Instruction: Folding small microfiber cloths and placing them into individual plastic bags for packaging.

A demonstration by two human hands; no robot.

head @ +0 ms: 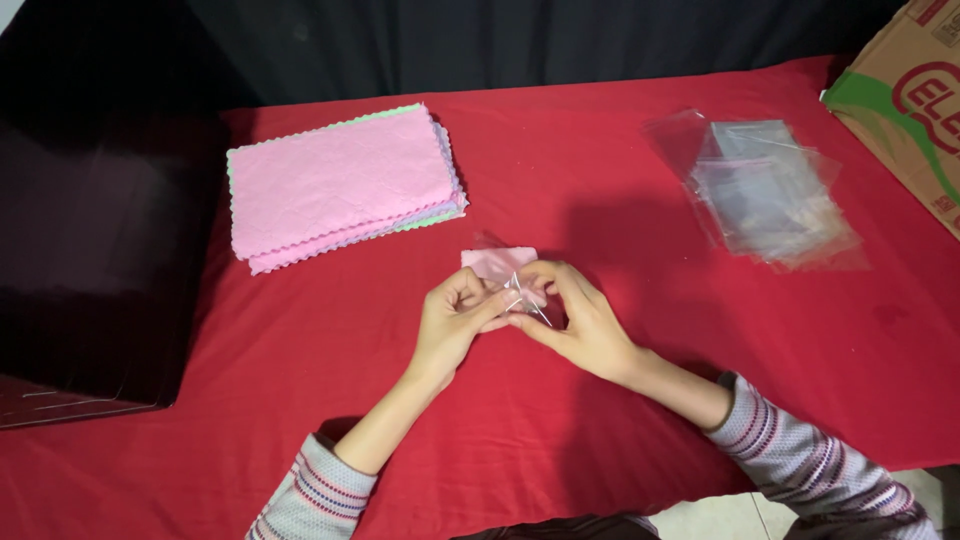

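Head view: looking straight down on a red worktop (560,150), both hands meeting near the middle. Pinching a small folded pink cloth (497,263) that's sitting inside a clear bag (512,280), left hand (455,318) curled narrow on the near left edge, right hand (580,318) closed on the bag's open end with fingertips (520,296) touching the left ones. Cloth lying flat on the worktop just beyond the knuckles, partly hidden by the fingers, so hard telling how far in it's sitting.

Probably sealing or folding over the bag's flap here, judging by the grip. Doing it well: keeping the cloth flat and square inside, pulling the film taut with one hand while pressing along the flap with the other, not bunching the plastic.

Wrists coming in from both sides, forearms angled inward in striped sleeves (800,460), palms facing each other, thumbs on top.

Sitting off to the side: a stack of pastel cloths (340,185) far left, a pile of empty clear bags (765,195) far right, a cardboard box (900,95) at the corner, a dark box (90,260) on the left.
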